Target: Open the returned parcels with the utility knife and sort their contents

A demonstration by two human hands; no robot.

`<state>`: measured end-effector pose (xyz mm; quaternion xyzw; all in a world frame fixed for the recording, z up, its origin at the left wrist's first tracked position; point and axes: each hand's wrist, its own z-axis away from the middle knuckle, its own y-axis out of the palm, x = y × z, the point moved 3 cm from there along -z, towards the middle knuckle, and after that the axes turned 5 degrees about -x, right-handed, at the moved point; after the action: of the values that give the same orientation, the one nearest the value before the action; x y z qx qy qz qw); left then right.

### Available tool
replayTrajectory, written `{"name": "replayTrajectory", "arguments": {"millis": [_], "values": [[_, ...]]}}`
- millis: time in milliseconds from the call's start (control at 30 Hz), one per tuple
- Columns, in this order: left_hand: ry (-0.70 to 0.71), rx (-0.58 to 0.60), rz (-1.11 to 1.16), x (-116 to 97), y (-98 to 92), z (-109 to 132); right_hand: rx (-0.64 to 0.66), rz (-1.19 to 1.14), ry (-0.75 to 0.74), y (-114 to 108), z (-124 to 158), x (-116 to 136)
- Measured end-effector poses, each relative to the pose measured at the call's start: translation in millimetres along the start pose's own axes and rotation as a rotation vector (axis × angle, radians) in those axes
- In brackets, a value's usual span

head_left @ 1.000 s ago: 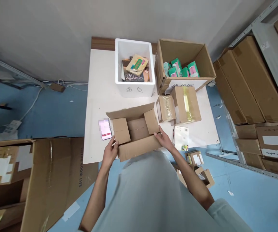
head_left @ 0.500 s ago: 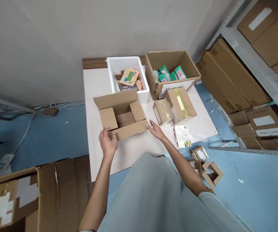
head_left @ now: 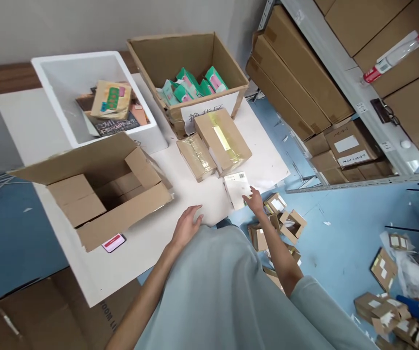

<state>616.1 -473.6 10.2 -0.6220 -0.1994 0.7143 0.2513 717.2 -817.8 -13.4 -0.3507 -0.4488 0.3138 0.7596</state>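
The left hand [head_left: 185, 227] was open with its fingers a little bent, and it held nothing. The right hand [head_left: 255, 200] had its fingers at the edge of a flat white pack [head_left: 235, 189]; I could not tell if they gripped it. An open brown box [head_left: 125, 214] sat to the left of the left hand, with a phone [head_left: 114, 243] partly under its flap. A small taped box [head_left: 197, 156] and a bigger taped box [head_left: 224, 141] stood side by side, farther out than both hands.
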Motion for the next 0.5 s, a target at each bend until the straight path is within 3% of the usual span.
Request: {"name": "replayTrajectory", "arguments": {"millis": [133,333,433,500], "values": [[0.056,0.13,-0.073,-32.9,54.7,-49.2,0.112,0.201,-0.128,-6.5,-36.7,-11.9],[0.003,0.318,-0.24,-68.8,147.0,-119.3,0.315,0.285,-0.23,23.2,-53.8,-13.7],[0.007,0.347,-0.303,-71.9,173.8,-135.7,0.386,0.212,-0.297,31.8,-50.1,-11.1],[-0.001,0.335,-0.308,-68.4,179.0,-138.9,0.448,0.148,-0.361,32.2,-47.3,-9.7]]}}
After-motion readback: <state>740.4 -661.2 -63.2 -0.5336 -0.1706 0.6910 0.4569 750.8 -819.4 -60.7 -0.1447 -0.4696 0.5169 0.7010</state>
